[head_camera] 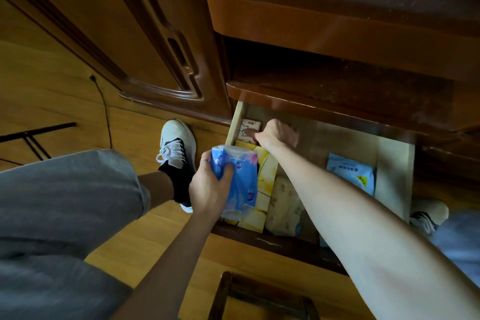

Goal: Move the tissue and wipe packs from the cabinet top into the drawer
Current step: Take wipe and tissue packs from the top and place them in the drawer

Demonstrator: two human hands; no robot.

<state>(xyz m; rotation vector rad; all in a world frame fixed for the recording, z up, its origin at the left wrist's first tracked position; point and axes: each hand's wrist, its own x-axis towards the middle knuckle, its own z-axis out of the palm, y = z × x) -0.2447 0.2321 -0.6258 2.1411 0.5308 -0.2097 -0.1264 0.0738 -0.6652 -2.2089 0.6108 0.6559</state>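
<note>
The drawer [394,171] stands pulled out below the cabinet top [337,34]. My left hand [207,187] grips a blue tissue pack [237,179] over the drawer's left front corner. My right hand [278,134] reaches deep into the drawer's back left, fingers curled against a small white and pink pack [248,128]; whether it grips the pack I cannot tell. Inside lie a yellow tissue pack [265,184], a beige pack [283,205] and a light blue wipe pack [353,171] at the right.
A tall wooden cabinet door [124,34] stands to the left. My feet in white shoes [176,143] rest on the wooden floor beside the drawer. A wooden stool frame [259,296] sits in front, a black cable [104,106] at left.
</note>
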